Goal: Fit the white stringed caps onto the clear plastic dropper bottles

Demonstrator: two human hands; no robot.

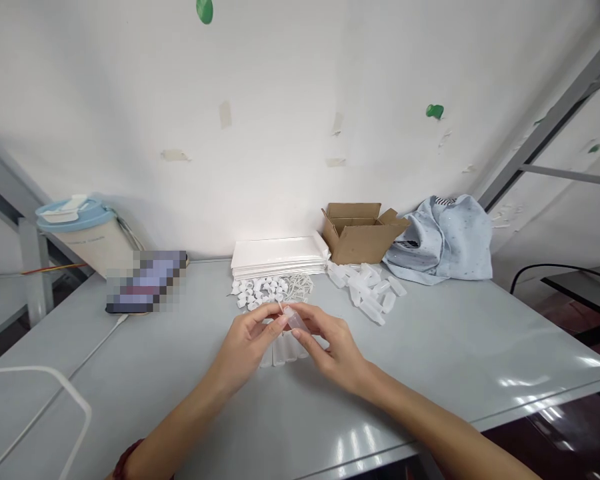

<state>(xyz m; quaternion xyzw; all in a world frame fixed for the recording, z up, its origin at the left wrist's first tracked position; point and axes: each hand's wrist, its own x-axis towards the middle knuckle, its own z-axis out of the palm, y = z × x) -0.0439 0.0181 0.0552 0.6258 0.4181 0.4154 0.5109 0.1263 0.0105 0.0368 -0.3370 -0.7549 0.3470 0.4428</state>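
Both hands meet near the middle of the grey table (405, 373). My right hand (333, 343) is closed round a translucent plastic bottle (297, 321), tilted with its neck to the upper left. At that neck, my left hand (253, 337) pinches a small thin white piece, too small to make out clearly. Several similar bottles (279, 350) lie side by side beneath the hands, partly hidden. Just beyond are a heap of small white caps (257, 291) and a bunch of white loops (300, 287). More translucent bottles (367, 288) lie piled to the right.
White flat packs (277, 255) are stacked against the wall, beside an open cardboard box (363, 241) and a light blue cloth bag (447, 240). At the left stand a blue-lidded cup (90, 233) and a propped phone (147, 283), with a white cable (87, 360) trailing forward.
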